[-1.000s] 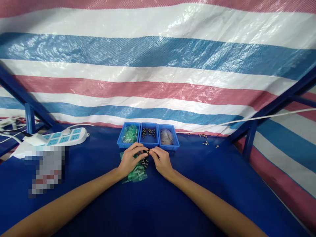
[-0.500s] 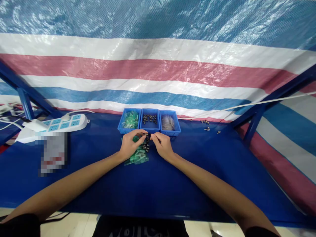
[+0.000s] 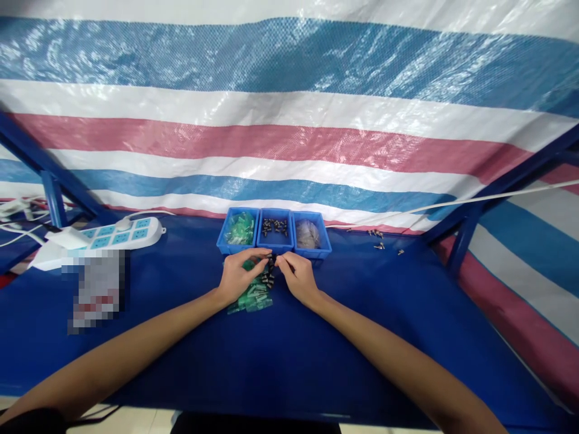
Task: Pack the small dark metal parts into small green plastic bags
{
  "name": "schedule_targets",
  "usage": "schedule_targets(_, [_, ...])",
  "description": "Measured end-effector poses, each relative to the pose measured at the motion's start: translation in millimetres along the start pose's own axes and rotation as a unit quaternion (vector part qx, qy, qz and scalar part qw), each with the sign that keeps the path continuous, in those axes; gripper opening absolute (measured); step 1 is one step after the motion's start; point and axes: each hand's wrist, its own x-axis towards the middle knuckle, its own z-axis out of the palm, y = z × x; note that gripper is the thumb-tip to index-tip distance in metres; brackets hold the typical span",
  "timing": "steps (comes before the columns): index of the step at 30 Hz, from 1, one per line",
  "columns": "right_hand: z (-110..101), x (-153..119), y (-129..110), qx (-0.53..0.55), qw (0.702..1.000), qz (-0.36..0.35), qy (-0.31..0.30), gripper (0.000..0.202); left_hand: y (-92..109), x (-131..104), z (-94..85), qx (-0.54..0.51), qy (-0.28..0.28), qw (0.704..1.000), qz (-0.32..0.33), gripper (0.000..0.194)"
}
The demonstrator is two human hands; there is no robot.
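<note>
My left hand (image 3: 239, 276) is curled with thumb and index finger drawn close together, over a heap of green plastic packets (image 3: 253, 298). Opposite it, my right hand (image 3: 298, 276) is closed in a pinch, its fingertips almost meeting the left ones. Whatever lies within either pinch is too small and covered to make out. Between and below the hands is a cluster of small dark-and-metal fittings (image 3: 268, 278), partly hidden by the left fingers. Just beyond stand three blue bins: a left bin (image 3: 221, 246) with green packets, a middle bin (image 3: 274, 245) with similar fittings, a right bin (image 3: 313, 253) with clear plastic pieces.
A white power strip (image 3: 149, 232) with plugs and cables lies at the left, a blurred-out packet (image 3: 99, 286) in front of it. Several loose fittings (image 3: 379, 246) are scattered right of the bins on the blue table (image 3: 280, 361). A striped sheet (image 3: 280, 141) hangs behind.
The whole view has shifted so everything sits slightly lower. Both hands stay close together over the same spot, with only slight finger movement.
</note>
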Motion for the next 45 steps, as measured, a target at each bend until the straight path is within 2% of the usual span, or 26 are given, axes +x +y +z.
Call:
schedule_targets(10, [1.8, -0.1, 0.9, -0.010, 1.000, 0.009, 0.010, 0.033, 4.5, 3.4, -0.3, -0.024, -0.029, 0.999, 0.037, 0.018])
schedule_targets(21, [2.9, 0.0, 2.0, -0.030, 0.999, 0.021, 0.012, 0.037, -0.7, 0.4, -0.2, -0.009, -0.026, 1.000, 0.009, 0.020])
schedule_targets(26, [3.2, 0.3, 1.2, -0.026, 0.999, 0.018, 0.023, 0.035, -1.7, 2.2, -0.3, 0.015, -0.020, 0.999, 0.024, 0.021])
schedule_targets(31, [1.0, 1.9, -0.8, -0.027, 0.999, 0.017, 0.026, 0.034, 0.0, 5.1, -2.4, 0.029, -0.038, 0.998, 0.051, 0.027])
schedule_targets(34, [-0.9, 1.6, -2.4, -0.017, 1.000, 0.013, 0.020, 0.029, -1.4, 4.9, -1.1, 0.017, -0.044, 0.998, 0.040, 0.027])
schedule_targets(39, [-0.6, -0.6, -1.8, 0.017, 1.000, 0.021, 0.005, 0.016, -6.3, 1.8, 3.3, -0.035, -0.039, 0.998, -0.025, 0.028])
schedule_targets(45, [1.6, -1.9, -0.5, 0.026, 1.000, 0.010, 0.001, 0.017, -6.9, 0.1, 3.6, -0.054, -0.039, 0.997, -0.033, 0.024])
